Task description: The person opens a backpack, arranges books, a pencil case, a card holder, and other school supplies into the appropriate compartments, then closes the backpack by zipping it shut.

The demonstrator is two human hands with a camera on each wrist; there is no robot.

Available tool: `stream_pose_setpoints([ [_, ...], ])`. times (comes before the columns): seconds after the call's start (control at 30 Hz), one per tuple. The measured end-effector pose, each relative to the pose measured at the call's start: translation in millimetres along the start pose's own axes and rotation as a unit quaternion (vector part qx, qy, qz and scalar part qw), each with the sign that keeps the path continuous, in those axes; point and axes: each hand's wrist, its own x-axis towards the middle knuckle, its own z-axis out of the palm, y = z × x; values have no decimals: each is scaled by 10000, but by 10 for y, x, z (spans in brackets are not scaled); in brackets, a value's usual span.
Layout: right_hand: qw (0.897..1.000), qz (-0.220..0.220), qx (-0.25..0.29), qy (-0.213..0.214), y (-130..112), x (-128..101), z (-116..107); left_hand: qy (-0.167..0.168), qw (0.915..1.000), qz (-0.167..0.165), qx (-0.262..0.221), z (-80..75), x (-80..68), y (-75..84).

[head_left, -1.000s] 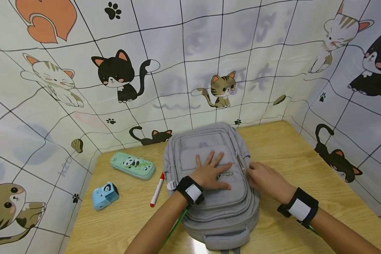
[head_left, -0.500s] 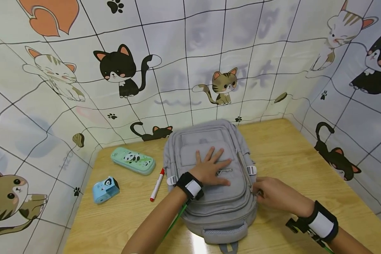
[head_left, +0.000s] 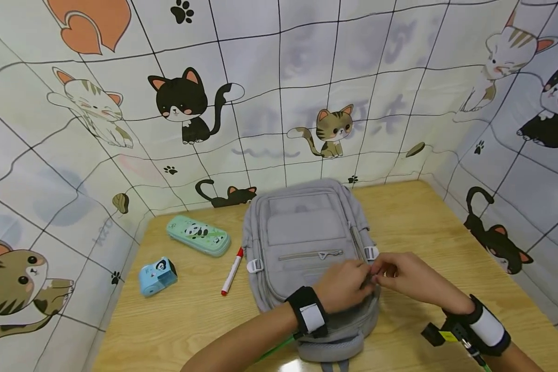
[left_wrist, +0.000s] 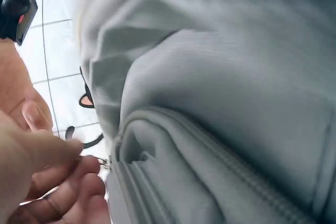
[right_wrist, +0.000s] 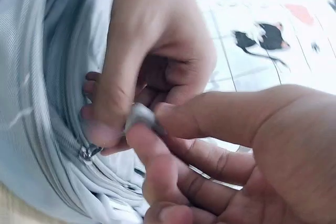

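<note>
A grey backpack (head_left: 307, 227) lies front pocket up on the table, its top handle toward me. At its right side both hands meet over a zipper. My left hand (head_left: 346, 287) is curled there, its fingers pinching at the zipper pull, whose metal slider (right_wrist: 88, 153) shows beside the fingertips in the right wrist view. Between thumb and forefinger, my right hand (head_left: 406, 276) pinches a small grey tab (right_wrist: 140, 115), blurred, right by the left fingers. Whether this tab joins the slider is hidden. In the left wrist view, the side pocket fabric bunches into folds near the left hand (left_wrist: 58, 177).
Left of the backpack lie a green panda pencil case (head_left: 198, 235), a light blue panda-printed item (head_left: 158, 276) and a white marker with red ends (head_left: 232, 271). Wooden table (head_left: 414, 227) extends to the right. A cat-printed cloth (head_left: 260, 93) encloses the back and sides.
My left hand has left the middle of the front pocket and moved right and down to the zipper. The right hand first slid down the backpack's side; the fingers of both hands now meet.
</note>
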Motion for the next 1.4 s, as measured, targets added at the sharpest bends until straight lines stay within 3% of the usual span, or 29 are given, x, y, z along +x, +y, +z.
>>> stream_pose_setpoints([
  [0.1, 9987, 316, 368, 121, 101, 96, 4, 183, 9993, -135, -285, 53, -2, -18],
  [0.17, 9977, 562, 314, 229, 176, 192, 22, 180, 9995, -59, -271, 62, -6, -31],
  [0.3, 9941, 973, -448, 143, 279, 389, 125, 174, 9991, 372, 58, 88, -8, 2],
  [0.47, 9912, 1019, -846, -9, 306, 509, 211, 2, 9984, 507, 236, 48, -45, 74],
  [0.67, 9912, 1002, -863, 66, 285, 517, 110, -34, 9985, 536, 114, -56, -98, 41],
  [0.9, 9950, 847, -419, -328, 298, 524, 131, 53, 9988, 483, 95, -113, -137, 42],
  [1.03, 9943, 1029, -133, -255, 334, 538, 180, 109, 9985, 520, 155, -117, -161, 67],
  [1.17, 9912, 1308, -172, 102, 344, 540, 192, 79, 9986, 520, 37, -127, -223, 66],
  [1.4, 9894, 1424, -156, 226, 340, 524, 175, 203, 9988, 339, -274, -137, -470, 36],
])
